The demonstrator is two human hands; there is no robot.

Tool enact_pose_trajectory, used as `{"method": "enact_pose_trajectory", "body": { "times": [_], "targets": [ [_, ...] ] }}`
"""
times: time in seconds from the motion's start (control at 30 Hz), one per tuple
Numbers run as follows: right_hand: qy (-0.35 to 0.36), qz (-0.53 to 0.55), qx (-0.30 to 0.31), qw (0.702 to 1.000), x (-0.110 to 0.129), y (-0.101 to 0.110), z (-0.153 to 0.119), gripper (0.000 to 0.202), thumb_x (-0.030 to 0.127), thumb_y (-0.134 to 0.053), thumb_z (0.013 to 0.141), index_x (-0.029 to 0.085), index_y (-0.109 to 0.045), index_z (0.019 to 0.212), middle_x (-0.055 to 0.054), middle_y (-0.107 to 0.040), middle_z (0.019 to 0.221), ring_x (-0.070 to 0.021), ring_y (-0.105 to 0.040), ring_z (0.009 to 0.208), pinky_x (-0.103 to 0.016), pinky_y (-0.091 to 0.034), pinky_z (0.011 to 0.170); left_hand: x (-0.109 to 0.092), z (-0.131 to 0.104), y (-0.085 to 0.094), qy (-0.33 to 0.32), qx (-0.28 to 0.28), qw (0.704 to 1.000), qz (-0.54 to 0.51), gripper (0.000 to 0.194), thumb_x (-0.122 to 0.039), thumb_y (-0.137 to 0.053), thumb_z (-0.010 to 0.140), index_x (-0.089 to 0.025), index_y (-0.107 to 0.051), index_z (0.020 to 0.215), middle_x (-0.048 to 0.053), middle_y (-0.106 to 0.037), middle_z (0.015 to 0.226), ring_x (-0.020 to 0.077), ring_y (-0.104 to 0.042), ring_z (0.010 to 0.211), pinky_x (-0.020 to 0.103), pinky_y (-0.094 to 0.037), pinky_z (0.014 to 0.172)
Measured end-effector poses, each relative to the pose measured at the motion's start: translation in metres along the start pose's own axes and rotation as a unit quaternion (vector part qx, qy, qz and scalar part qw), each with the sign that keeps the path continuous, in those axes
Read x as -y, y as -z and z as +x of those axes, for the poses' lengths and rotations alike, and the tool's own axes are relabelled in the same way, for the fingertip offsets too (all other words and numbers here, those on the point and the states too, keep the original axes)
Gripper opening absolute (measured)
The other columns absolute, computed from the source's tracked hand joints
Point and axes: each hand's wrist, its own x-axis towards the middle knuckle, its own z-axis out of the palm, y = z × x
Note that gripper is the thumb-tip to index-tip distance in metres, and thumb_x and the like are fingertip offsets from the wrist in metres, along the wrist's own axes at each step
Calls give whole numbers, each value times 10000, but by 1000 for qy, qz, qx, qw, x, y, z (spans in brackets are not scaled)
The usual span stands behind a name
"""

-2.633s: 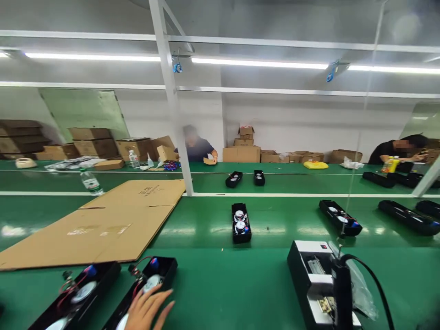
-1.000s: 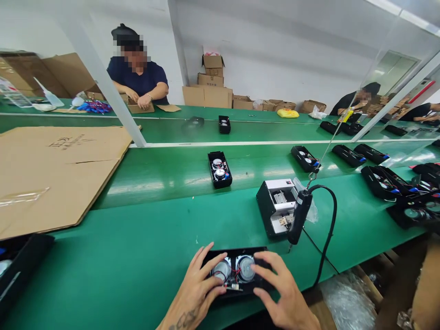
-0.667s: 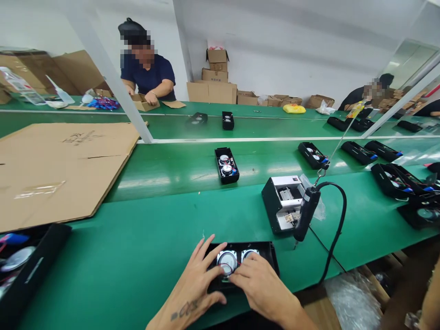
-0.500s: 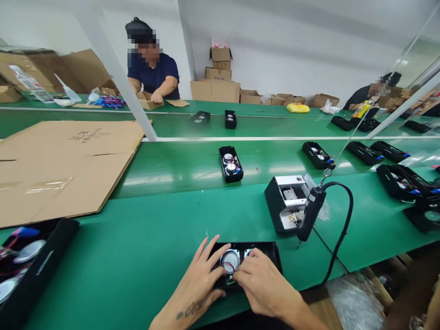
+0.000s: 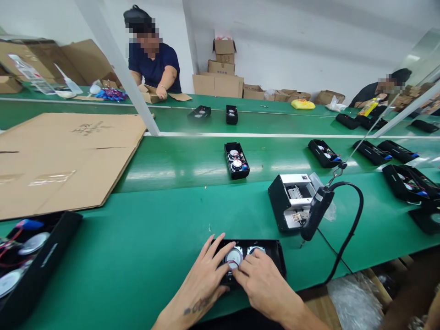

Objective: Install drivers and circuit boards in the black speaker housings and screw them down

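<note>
Both hands work inside an open black speaker housing (image 5: 256, 256) at the near edge of the green bench (image 5: 147, 247).

The left hand (image 5: 206, 279) lies flat with fingers spread over the housing's left end, seemingly to steady it. The right hand (image 5: 263, 284) brings its fingertips together at the red wire beside the left speaker driver (image 5: 234, 255), apparently pinching it. An electric screwdriver (image 5: 316, 213) hangs just to the right, near a white-topped screw feeder (image 5: 290, 199).

Both bare forearms reach in from the near edge and converge, the tattooed left hand (image 5: 203, 279) lying palm-down with its fingers (image 5: 216, 245) fanned apart, the right hand (image 5: 264, 283) beside it, palm-down, fingers curled, fingertips meeting the left's.
</note>
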Motion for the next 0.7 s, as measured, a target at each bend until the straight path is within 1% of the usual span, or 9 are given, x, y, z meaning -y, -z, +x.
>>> {"method": "enact_pose_trajectory", "body": {
  "times": [0.1, 0.23, 0.33, 0.4, 0.47, 0.53, 0.6, 0.67, 0.7],
  "targets": [
    [-1, -6, 0, 1000, 2, 1, 1, 77, 94, -649, 977, 146, -696, 943, -6, -673, 798, -191, -601, 728, -393, -432, 728, -1, 1, 1, 3, 14, 1000, -17, 401, -378, -956, 797, -210, -773, 1113, 94, -581, 1623, 455, -408, 1591, 736, -387, 1285],
    [4, -17, -5, 1000, 5, 1, -3, 110, 85, -631, 997, 142, -696, 928, 7, -650, 761, -179, -582, 669, -387, -445, 706, -1, 1, -1, -1, 24, 999, -25, 336, -406, -907, 853, -231, -777, 1108, 41, -567, 1642, 473, -378, 1599, 777, -358, 1277],
    [-11, -35, -4, 999, 5, -1, -6, 131, 88, -613, 1005, 142, -697, 920, 2, -661, 772, -183, -590, 672, -396, -449, 712, 1, 0, -9, -11, 0, 1000, -19, 343, -470, -923, 835, -218, -778, 1016, 45, -578, 1629, 487, -376, 1593, 789, -337, 1272],
    [-12, -21, 3, 1000, 4, -2, -8, 112, 71, -621, 968, 144, -702, 943, -3, -666, 793, -185, -597, 690, -396, -449, 718, 1, 0, -13, -19, -12, 1000, -11, 390, -514, -934, 815, -210, -777, 1004, 58, -604, 1601, 482, -373, 1595, 774, -295, 1296],
    [-11, 16, 33, 999, 1, -3, -11, 182, 54, -640, 889, 157, -711, 1021, -9, -683, 851, -191, -618, 743, -388, -455, 735, 1, 0, -14, -28, -13, 1000, -5, 401, -532, -919, 830, -218, -785, 1039, 52, -624, 1578, 464, -358, 1606, 741, -219, 1337],
    [-20, 52, 89, 994, -2, -2, -16, 295, 71, -652, 827, 179, -712, 1095, -17, -698, 913, -203, -635, 798, -389, -471, 780, 1, 1, -13, -32, -9, 999, -5, 357, -509, -893, 863, -238, -790, 1072, 27, -620, 1582, 432, -323, 1630, 688, -116, 1377],
    [-40, 93, 144, 984, -3, -1, -20, 310, 150, -683, 849, 194, -702, 1156, -35, -717, 1015, -223, -656, 897, -409, -495, 885, 2, 2, -12, -38, -12, 999, -14, 305, -486, -878, 878, -258, -795, 1064, -2, -621, 1576, 407, -300, 1643, 641, -47, 1394],
    [-61, 130, 170, 975, -3, -1, -22, 312, 210, -700, 891, 191, -689, 1202, -56, -724, 1108, -242, -665, 997, -434, -490, 1007, 6, 2, -12, -49, -8, 998, -25, 267, -493, -858, 897, -274, -800, 1037, -21, -631, 1558, 399, -309, 1637, 629, -41, 1392],
    [-70, 142, 178, 971, -3, 0, -21, 316, 205, -694, 905, 188, -686, 1220, -66, -727, 1148, -250, -667, 1041, -439, -483, 1038, 8, 3, -12, -55, -3, 998, -32, 260, -502, -850, 904, -281, -803, 1032, -25, -635, 1550, 401, -322, 1629, 637, -58, 1386]
  ]
}}
